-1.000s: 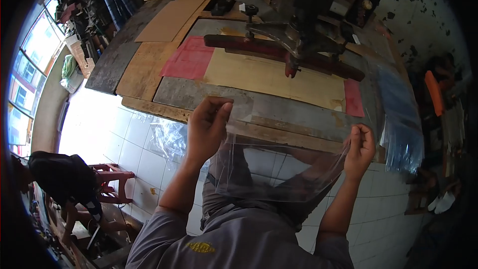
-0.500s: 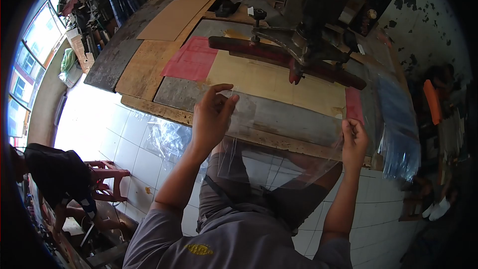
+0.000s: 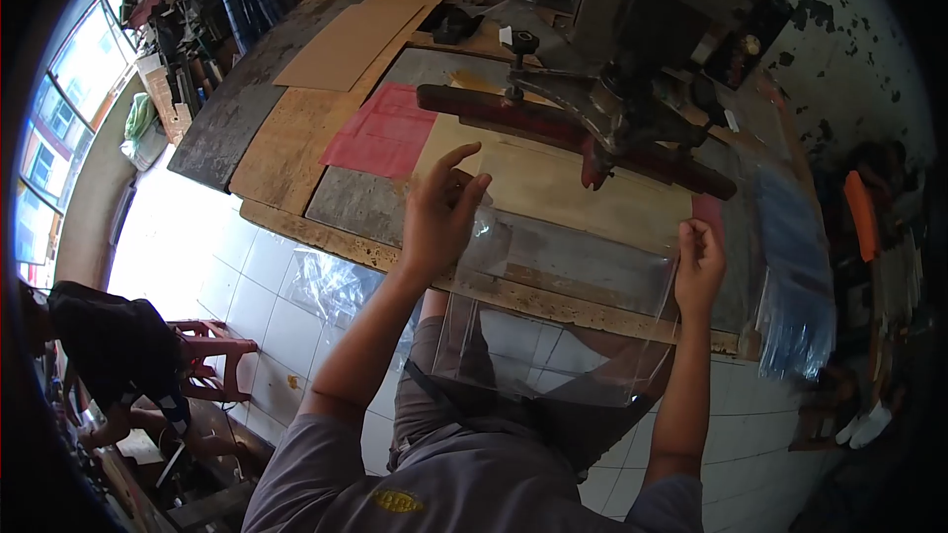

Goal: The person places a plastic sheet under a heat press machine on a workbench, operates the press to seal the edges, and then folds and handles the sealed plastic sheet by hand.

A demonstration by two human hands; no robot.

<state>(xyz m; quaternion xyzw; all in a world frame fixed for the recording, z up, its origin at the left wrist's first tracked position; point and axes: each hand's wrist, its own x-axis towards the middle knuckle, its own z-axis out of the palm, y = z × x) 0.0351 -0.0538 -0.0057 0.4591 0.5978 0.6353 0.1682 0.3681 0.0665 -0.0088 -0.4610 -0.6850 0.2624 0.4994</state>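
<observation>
My left hand [image 3: 441, 222] is at the table's front edge, index finger and thumb apart, its other fingers curled at the left end of a clear plastic sheet [image 3: 563, 355]. Further right, my right hand [image 3: 699, 266] pinches the sheet's other end. The see-through sheet hangs over the table edge and above my lap. Beyond my hands, a pale yellow strip [image 3: 563, 178] lies on the grey work surface, with a red piece [image 3: 380, 128] at its left end. A dark red press bar [image 3: 513, 118] stands above the strip.
Cardboard [image 3: 346, 44] lies at the back left of the table. Bluish plastic sheets [image 3: 795, 276] hang over its right side. Crumpled clear plastic [image 3: 331, 286] is below the front edge. Another person [image 3: 109, 345] is at the lower left by a red stool [image 3: 217, 360].
Both hands have moved up towards the strip, carrying the sheet further over the table edge. My left index finger and thumb have spread apart. The camera view has shifted slightly.
</observation>
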